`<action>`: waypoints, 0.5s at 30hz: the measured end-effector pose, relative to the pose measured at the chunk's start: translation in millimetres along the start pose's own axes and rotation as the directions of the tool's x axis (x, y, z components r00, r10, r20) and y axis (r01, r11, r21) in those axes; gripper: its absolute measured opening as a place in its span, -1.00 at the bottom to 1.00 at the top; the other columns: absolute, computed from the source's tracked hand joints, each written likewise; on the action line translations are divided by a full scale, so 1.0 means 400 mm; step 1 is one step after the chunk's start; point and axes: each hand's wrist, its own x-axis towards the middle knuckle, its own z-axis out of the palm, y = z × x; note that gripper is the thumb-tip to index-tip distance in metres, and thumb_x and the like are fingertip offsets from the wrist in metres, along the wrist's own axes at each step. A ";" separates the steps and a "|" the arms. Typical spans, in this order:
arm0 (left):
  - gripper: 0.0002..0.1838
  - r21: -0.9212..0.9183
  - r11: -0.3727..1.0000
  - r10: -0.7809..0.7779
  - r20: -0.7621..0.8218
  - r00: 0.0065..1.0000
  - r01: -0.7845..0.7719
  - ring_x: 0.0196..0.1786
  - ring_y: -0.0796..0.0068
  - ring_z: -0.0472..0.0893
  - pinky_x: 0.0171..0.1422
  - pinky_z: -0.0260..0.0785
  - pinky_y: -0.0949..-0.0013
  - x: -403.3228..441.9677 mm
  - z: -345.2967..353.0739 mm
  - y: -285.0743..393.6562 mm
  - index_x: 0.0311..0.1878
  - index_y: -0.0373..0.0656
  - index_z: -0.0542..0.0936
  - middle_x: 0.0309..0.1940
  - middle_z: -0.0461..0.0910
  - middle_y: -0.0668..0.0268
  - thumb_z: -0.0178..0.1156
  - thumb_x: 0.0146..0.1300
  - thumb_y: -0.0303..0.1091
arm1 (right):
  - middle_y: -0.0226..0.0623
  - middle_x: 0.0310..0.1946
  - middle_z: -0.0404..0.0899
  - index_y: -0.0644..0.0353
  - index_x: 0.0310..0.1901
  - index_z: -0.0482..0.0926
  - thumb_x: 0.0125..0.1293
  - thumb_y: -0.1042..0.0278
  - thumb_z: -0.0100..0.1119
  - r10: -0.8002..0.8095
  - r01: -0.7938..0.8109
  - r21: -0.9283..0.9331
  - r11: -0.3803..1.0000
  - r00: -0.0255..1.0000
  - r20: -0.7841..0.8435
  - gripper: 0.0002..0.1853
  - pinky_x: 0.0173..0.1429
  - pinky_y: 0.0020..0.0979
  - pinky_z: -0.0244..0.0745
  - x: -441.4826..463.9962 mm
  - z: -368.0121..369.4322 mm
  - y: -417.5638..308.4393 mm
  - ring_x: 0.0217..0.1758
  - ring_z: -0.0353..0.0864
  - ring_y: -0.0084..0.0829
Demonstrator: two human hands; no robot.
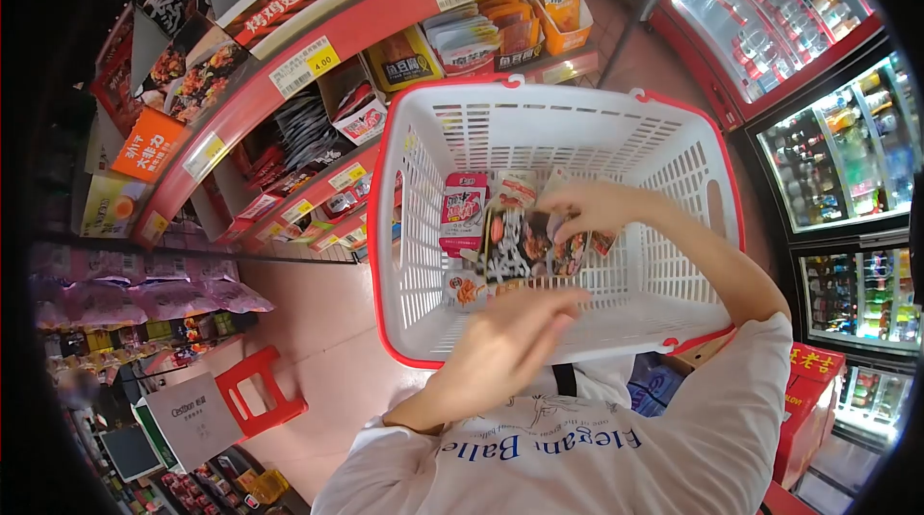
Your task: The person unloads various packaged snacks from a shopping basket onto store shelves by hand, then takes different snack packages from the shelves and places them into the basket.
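Observation:
My right hand (pixel 592 209) reaches down into a white shopping basket (pixel 674 217) with a red rim. Its bent fingers are on a dark snack packet (pixel 515 244) with white lettering and food pictures; part of the packet is hidden under them. Beside that packet, to the left, a pink box (pixel 464 209) stands in the basket. A light packet (pixel 467 290) with a food picture lies nearer to me. My left hand (pixel 505 347) hovers over the near rim, fingers stretched to the right, with nothing seen in it.
Red-edged shelves with price tags (pixel 306 65) and snack boxes (pixel 399 61) curve past the basket's far left. Lit drink fridges (pixel 837 144) line the right. A red stool (pixel 260 390) stands on the floor at lower left, near a grey box (pixel 192 421). A red carton (pixel 807 399) is at lower right.

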 end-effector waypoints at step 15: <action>-0.09 -0.422 0.903 -0.229 -0.622 0.749 -0.074 0.31 0.24 0.35 0.30 0.31 0.19 -0.016 -0.017 0.012 0.48 -0.22 -0.16 0.34 0.17 0.04 0.23 0.23 -0.51 | -0.17 -0.21 0.62 0.36 0.00 0.38 0.32 0.39 0.22 -0.378 0.376 -0.115 0.920 0.766 -0.520 -0.67 -0.09 -0.38 0.49 -0.069 0.110 -0.260 -0.19 0.64 -0.31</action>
